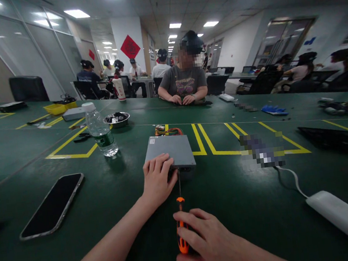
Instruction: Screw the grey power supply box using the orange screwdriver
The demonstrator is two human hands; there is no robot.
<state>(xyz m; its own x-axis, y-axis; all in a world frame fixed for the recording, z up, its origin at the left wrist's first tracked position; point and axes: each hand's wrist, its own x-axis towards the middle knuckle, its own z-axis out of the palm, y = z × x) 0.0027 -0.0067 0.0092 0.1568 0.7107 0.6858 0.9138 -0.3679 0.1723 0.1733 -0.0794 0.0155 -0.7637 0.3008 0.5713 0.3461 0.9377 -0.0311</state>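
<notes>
A grey metal computer power supply (176,147) lies on the green table in front of me, with a bundle of coloured wires (169,131) at its far side. My left hand (158,178) grips its near left corner, fingers over the top and thumb at the near edge. My right hand (205,238) is closed around the orange and black handle of a screwdriver (182,230). The screwdriver's shaft points away from me and reaches the near face of the power supply. Its tip is hidden there, so I cannot tell what it touches.
Left of the power supply stand a water bottle (101,132) and a metal bowl (118,119) of small parts. A phone (53,205) lies nearer. At right are a white power bank-like block (344,220) with a cable and a dark panel (335,141). Another person (184,83) sits opposite.
</notes>
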